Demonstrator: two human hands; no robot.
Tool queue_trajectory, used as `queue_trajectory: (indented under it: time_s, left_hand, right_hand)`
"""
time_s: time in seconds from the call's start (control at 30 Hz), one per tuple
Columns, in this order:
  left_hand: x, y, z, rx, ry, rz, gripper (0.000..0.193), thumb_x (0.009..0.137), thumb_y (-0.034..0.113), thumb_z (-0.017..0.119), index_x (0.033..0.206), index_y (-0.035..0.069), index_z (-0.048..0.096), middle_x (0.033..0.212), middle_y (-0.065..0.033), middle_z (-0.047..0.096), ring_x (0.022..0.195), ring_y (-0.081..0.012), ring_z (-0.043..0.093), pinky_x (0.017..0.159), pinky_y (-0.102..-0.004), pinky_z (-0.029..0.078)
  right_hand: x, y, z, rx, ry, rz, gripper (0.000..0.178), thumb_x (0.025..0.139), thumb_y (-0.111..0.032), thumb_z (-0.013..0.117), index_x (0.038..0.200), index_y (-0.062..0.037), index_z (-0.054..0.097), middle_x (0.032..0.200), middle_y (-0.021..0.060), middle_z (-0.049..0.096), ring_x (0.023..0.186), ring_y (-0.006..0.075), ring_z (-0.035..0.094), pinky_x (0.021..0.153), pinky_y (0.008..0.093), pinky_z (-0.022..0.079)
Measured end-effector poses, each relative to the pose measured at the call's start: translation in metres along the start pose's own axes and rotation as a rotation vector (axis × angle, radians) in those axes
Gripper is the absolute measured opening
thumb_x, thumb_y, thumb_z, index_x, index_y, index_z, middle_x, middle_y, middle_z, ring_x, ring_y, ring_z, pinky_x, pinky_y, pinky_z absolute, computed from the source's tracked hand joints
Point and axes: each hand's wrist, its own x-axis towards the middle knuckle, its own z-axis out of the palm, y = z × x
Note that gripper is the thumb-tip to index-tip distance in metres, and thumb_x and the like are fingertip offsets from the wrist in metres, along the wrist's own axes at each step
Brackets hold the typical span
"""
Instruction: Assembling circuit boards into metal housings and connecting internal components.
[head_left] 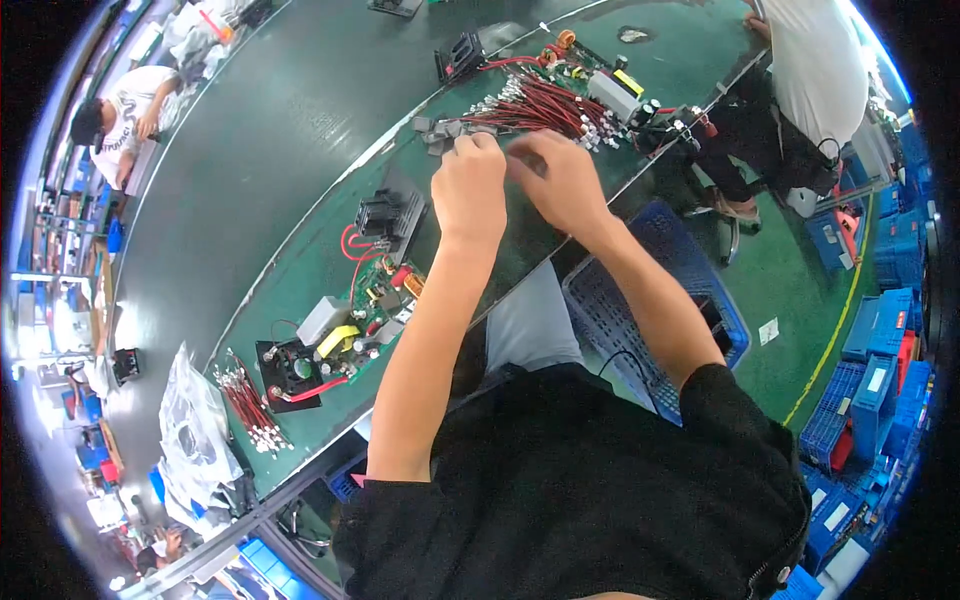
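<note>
- Lies on the green tabletop, just beyond both hands: a loose bundle of thin dark red wires with small white connectors.
- Runs with its long axis from left to right, slanting a little toward the person at the right end; points white ends both to the left and to the lower right.
- At the left hand: shows its back upward, with fingers bent and drawn together. Cannot tell what is held, if anything, under the fingers.
- At the right hand: curves toward the left hand, with a gap between thumb and fingers, so partly apart; slightly blurred at the fingertips. Cannot tell of any held object.
- Close to the left fingertips: a cluster of small grey blocks. Cannot tell about contact.
- Beyond the right hand, beside the wires: a pale grey box-shaped component.
- Nearer the person, left of the left forearm: a black finned metal part.
</note>
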Motion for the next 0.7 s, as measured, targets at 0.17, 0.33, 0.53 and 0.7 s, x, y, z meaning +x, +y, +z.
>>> queue_trajectory:
  time_s: [0.17,0.33,0.53,0.7]
  left_hand:
    - [-0.047,-0.001,-0.044,-0.343,0.152,-0.007,0.031,0.079,0.001,0.063,0.109,0.005,0.060,0.098,-0.0112,0.059,0.083,-0.0287,0.065,0.069,-0.0364,0.055]
    - [-0.138,-0.009,-0.073,-0.574,0.084,-0.078,0.033,0.078,-0.002,0.063,0.111,0.004,0.062,0.091,-0.0104,0.058,0.076,-0.0270,0.063,0.064,-0.0353,0.052]
    - [-0.206,-0.036,-0.050,0.092,-0.011,0.001,0.035,0.080,0.003,0.063,0.114,-0.001,0.061,0.097,-0.0091,0.060,0.078,-0.0198,0.061,0.066,-0.0281,0.054]
    - [-0.218,-0.041,-0.047,-0.021,-0.094,0.018,0.048,0.075,0.004,0.062,0.123,-0.002,0.059,0.116,-0.0115,0.061,0.095,-0.0221,0.060,0.076,-0.0288,0.055]
  right_hand:
    - [0.034,0.021,0.025,-0.093,-0.080,-0.214,0.018,0.080,-0.013,0.070,0.096,-0.0034,0.070,0.092,0.0133,0.066,0.082,0.0318,0.065,0.071,0.0394,0.052]
    - [0.047,0.037,0.029,-0.112,-0.127,-0.236,0.017,0.082,-0.018,0.069,0.093,-0.0056,0.072,0.085,0.0153,0.068,0.078,0.0345,0.065,0.071,0.0416,0.052]
    - [0.038,0.015,0.025,-0.307,-0.100,-0.285,0.024,0.085,-0.015,0.064,0.107,-0.0068,0.068,0.092,0.0157,0.068,0.081,0.0369,0.065,0.072,0.0436,0.053]
    - [0.036,0.030,0.026,-0.425,-0.055,-0.279,0.024,0.085,-0.015,0.064,0.108,-0.0071,0.068,0.093,0.0133,0.068,0.079,0.0344,0.066,0.071,0.0411,0.053]
